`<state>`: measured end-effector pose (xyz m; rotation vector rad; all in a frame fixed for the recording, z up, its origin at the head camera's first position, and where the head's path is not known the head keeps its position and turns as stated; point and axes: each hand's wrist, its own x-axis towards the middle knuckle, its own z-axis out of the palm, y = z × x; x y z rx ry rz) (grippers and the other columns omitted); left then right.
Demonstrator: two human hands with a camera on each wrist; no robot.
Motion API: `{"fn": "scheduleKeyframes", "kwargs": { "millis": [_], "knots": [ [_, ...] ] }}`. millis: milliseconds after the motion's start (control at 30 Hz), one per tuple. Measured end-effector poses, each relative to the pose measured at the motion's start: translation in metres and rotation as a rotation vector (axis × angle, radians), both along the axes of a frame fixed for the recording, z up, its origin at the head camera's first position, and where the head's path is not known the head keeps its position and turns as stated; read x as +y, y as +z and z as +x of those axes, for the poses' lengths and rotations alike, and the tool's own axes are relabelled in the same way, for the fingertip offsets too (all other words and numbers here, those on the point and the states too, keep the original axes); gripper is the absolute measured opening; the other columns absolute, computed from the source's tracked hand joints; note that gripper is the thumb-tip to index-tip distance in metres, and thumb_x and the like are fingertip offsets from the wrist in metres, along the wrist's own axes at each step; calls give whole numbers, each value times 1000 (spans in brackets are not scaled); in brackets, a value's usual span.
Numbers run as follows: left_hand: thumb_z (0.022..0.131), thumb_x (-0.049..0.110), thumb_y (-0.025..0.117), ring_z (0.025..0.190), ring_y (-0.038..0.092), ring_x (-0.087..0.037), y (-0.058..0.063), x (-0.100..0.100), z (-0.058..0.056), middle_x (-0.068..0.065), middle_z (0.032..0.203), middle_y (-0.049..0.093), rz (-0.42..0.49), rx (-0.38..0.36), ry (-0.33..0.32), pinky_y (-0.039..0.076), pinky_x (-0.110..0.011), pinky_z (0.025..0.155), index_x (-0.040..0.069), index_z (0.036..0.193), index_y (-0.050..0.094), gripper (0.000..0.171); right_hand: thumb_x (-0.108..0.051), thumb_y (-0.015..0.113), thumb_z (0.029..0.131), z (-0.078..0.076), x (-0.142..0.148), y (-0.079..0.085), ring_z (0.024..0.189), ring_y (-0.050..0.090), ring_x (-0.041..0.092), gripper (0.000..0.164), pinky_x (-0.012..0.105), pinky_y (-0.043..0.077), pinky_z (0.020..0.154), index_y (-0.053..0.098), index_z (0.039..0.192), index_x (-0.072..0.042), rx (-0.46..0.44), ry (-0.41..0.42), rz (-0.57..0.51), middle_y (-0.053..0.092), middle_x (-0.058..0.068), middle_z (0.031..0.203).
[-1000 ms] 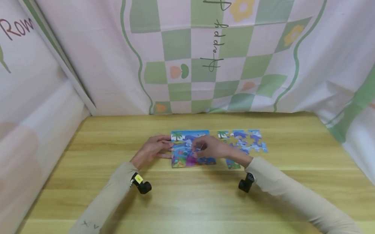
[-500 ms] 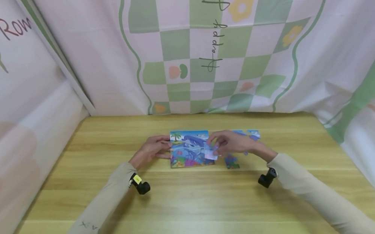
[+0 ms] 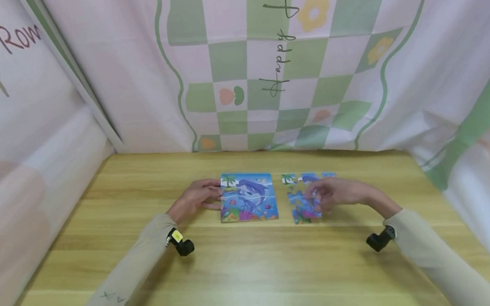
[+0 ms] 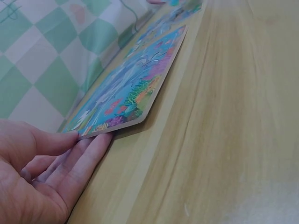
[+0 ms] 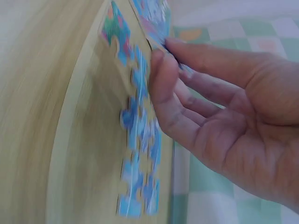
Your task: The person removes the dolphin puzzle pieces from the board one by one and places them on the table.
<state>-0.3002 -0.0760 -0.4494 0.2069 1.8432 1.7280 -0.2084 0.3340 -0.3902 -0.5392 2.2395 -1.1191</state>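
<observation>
My left hand (image 3: 196,195) holds the left edge of a dolphin picture board (image 3: 248,197). In the left wrist view the thumb lies at the rim and other fingers reach below it; a shadow shows under the board's near corner. To the right, my right hand (image 3: 339,192) pinches a pink and blue jigsaw piece (image 3: 311,210) over the lower part of a partly joined jigsaw (image 3: 297,198). The right hand covers part of that jigsaw in the head view. Joined blue pieces (image 5: 133,179) run down the right wrist view, a green coral piece (image 5: 117,28) at their upper end.
Both things lie on a wooden table (image 3: 247,271), the jigsaw just right of the board. A green and white checked curtain (image 3: 274,91) hangs along the back edge. White cloth (image 3: 23,194) closes off the left side.
My right hand has moved right with the piece, from over the picture board to over the jigsaw, uncovering the dolphin picture. My left hand stays at the board's left edge.
</observation>
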Motion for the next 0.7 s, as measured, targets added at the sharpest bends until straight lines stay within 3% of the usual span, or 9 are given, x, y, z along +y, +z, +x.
{"fn": "scheduleKeyframes", "kwargs": {
  "millis": [133,400,567,700],
  "knots": [
    [105,-2,56,108,66,-27,-1,-1,0,-18,125,60,4,14,-12,68,-38,90,-10,150,44,47,5,65,93,9,15,-3,77,65,19,34,30,62,68,54,125,13,-34,-2,-7,67,17,93],
    [105,0,56,115,67,-32,0,-2,1,-24,132,60,-2,26,-8,67,-39,93,-10,152,42,50,4,67,96,15,28,-12,75,64,15,27,26,61,63,56,117,16,-18,-21,-53,67,19,92],
    [104,0,58,108,69,-29,0,-1,-1,-25,129,63,-14,7,-2,67,-38,92,-9,150,45,49,0,70,96,20,27,-16,76,65,16,30,27,63,65,56,117,16,11,-94,-20,68,19,92],
    [104,0,58,107,68,-27,-2,0,-2,-20,126,63,-16,3,-5,67,-38,92,-8,150,46,48,-4,73,95,24,25,-18,81,66,20,32,29,65,68,57,117,13,96,-169,38,68,18,95]
  ]
}}
